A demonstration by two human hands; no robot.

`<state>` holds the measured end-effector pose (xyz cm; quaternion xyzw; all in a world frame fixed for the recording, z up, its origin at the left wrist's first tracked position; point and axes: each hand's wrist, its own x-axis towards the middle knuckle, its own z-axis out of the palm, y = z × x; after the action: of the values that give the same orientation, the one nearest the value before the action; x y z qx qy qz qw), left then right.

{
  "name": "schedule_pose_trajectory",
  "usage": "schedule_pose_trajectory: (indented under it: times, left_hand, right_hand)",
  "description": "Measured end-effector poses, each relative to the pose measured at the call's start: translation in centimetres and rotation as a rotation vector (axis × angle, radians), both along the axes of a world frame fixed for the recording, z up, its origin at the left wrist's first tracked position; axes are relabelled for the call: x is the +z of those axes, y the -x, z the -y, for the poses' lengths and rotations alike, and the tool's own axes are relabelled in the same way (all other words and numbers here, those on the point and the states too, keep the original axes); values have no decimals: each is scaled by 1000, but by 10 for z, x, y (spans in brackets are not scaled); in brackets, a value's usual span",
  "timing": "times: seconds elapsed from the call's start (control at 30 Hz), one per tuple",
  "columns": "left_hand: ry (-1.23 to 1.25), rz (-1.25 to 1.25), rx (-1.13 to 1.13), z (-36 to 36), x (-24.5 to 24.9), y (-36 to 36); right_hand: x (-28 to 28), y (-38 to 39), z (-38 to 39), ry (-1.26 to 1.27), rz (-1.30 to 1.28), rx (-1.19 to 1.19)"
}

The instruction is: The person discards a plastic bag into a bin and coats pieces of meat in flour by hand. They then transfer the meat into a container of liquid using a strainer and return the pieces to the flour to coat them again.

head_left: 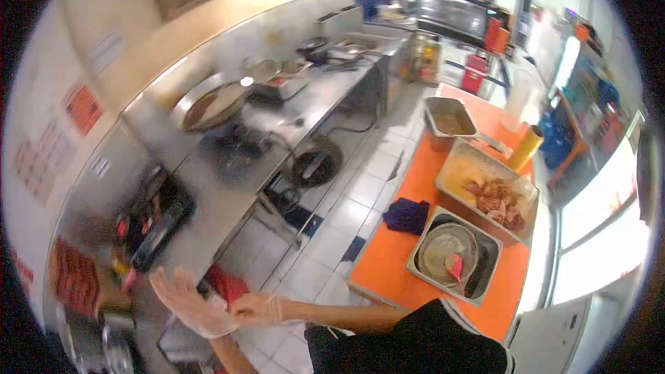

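Note:
My left hand (192, 303), in a clear thin glove, is raised at the lower left with its fingers spread. My right hand (258, 309) also appears to have a clear glove on and is closed at the base of my left hand, seemingly pinching the left glove's edge. Beyond my hands is the steel counter (208, 235) with a black tray (163, 228) on it. Something red (225, 284) shows low behind my hands.
To the right, an orange table (388, 263) holds a steel pan with a bowl and pink spoon (455, 268), a container of meat (495, 201), a smaller pan (450, 119), a dark cloth (406, 215) and a yellow roll (526, 147). A wok (208, 105) stands on the counter.

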<state>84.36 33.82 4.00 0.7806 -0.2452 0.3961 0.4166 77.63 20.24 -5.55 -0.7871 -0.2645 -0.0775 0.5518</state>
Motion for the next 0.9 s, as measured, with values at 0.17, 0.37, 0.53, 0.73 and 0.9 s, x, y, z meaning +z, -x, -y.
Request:
schedule_pose_trajectory:
  times: [0.17,0.37,0.53,0.73,0.9]
  left_hand:
    - [531,-913,-443,54,-29,-115]
    - [-157,-1105,-1212,216,-20,-129]
    - [-576,-1126,-1619,338,-33,-146]
    - [-887,-419,-1894,467,-76,-130]
    - [-898,-545,-1885,590,-101,-151]
  right_hand:
    - [17,-95,86,-878,-127,-356]
    - [23,-141,224,-1124,236,-977]
    - [40,-104,298,-1112,204,-1317]
    - [7,-61,401,-1351,467,-1405]
    - [-17,4,504,-1342,633,-1669]
